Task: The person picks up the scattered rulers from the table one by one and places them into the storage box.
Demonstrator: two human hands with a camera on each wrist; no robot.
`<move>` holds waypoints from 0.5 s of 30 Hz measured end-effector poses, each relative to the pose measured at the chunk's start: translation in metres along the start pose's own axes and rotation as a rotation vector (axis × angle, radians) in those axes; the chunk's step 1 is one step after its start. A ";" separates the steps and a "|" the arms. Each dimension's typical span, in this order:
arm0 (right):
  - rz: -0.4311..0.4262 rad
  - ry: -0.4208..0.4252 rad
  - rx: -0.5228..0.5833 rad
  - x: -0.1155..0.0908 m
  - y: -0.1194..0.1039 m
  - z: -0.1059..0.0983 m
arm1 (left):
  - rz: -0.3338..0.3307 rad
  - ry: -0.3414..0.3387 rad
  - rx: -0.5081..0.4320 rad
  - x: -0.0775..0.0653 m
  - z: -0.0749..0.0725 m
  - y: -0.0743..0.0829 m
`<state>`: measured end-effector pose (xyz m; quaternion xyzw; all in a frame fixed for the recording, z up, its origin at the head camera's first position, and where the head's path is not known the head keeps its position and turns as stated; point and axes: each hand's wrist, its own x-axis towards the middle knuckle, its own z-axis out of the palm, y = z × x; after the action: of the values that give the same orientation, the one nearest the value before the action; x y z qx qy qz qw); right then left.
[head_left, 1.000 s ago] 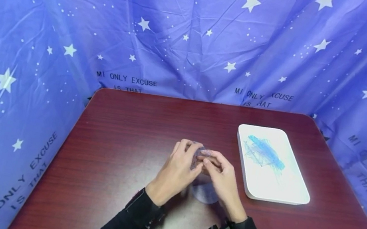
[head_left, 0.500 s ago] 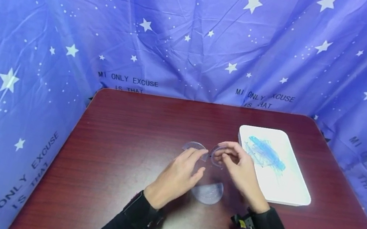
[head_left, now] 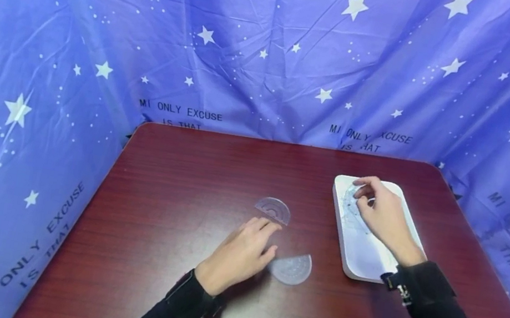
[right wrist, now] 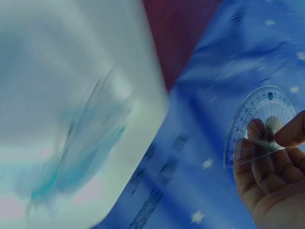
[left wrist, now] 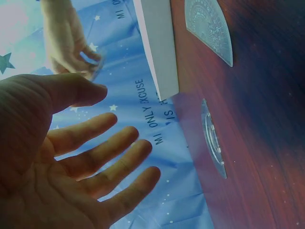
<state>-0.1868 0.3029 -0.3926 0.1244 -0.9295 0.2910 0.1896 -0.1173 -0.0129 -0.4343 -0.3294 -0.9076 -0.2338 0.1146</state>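
Observation:
My right hand (head_left: 384, 214) pinches a clear protractor (right wrist: 259, 126) between thumb and fingers, above the white tray (head_left: 360, 258) in the head view. Degree marks show along its curved edge in the right wrist view. My left hand (head_left: 239, 252) is held over the table with nothing in it, its fingers spread and relaxed in the left wrist view. Just beyond its fingertips a small clear protractor (head_left: 273, 209) lies flat. A larger clear protractor (head_left: 292, 269) rests to the right of that hand, its left end partly behind the thumb.
The white tray stands on the right of the dark red table (head_left: 180, 180) and has blue scribbled marks, largely covered by the right hand in the head view. A blue star-printed curtain (head_left: 250, 68) surrounds the table's back and sides.
The right hand has drawn away from the left and moved right over the tray, carrying a protractor. The left hand has let go of the small protractor and pulled back slightly.

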 end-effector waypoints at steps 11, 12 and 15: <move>0.178 -0.264 -0.169 0.037 0.081 -0.006 | -0.051 -0.185 0.090 -0.002 0.010 0.002; 0.189 -0.292 -0.179 0.039 0.085 -0.006 | -0.053 -0.205 0.097 -0.002 0.012 0.002; 0.198 -0.366 -0.207 0.043 0.097 -0.002 | -0.068 -0.257 0.102 -0.001 0.017 0.005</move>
<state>-0.2576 0.3769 -0.4205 0.0633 -0.9809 0.1837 0.0002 -0.1142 -0.0019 -0.4473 -0.3193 -0.9361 -0.1472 0.0060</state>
